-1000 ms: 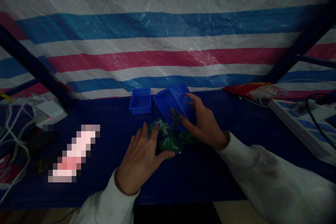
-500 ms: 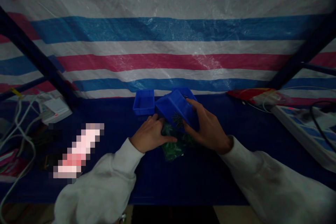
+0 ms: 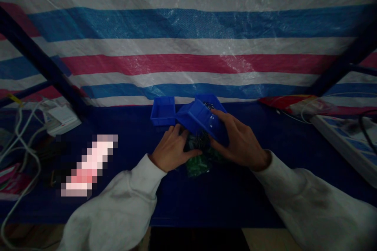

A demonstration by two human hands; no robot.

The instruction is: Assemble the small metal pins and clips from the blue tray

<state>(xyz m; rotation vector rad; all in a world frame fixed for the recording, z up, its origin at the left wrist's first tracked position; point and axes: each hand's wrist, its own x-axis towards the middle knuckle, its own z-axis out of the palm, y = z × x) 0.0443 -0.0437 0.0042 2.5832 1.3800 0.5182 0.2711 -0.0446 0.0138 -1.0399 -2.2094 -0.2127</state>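
Note:
My right hand (image 3: 240, 139) grips a small blue plastic bin (image 3: 203, 115), tilted steeply over a clear plastic bag (image 3: 197, 166) with green contents. At the bin's lower edge, dark thin pieces like screws or nails (image 3: 202, 140) lie at the bag's mouth. My left hand (image 3: 175, 147) is closed on the left side of the bag, thumb across its front; its other fingertips are partly hidden. Behind the tilted bin stands another blue bin (image 3: 216, 100) with metal pieces in it. To the left sits a third blue bin (image 3: 163, 110), upright.
White cables (image 3: 22, 133) and a white box (image 3: 61, 119) are at the left, near a blurred-out patch (image 3: 88, 164). A red and yellow package (image 3: 291, 104) and a white flat box (image 3: 347, 145) lie at the right. A striped sheet (image 3: 188, 27) hangs behind the blue table (image 3: 212, 204).
The dark metal pieces have slid off the tilted bin's inside down to the bag's mouth. Both hands keep their holds. The view has shifted slightly.

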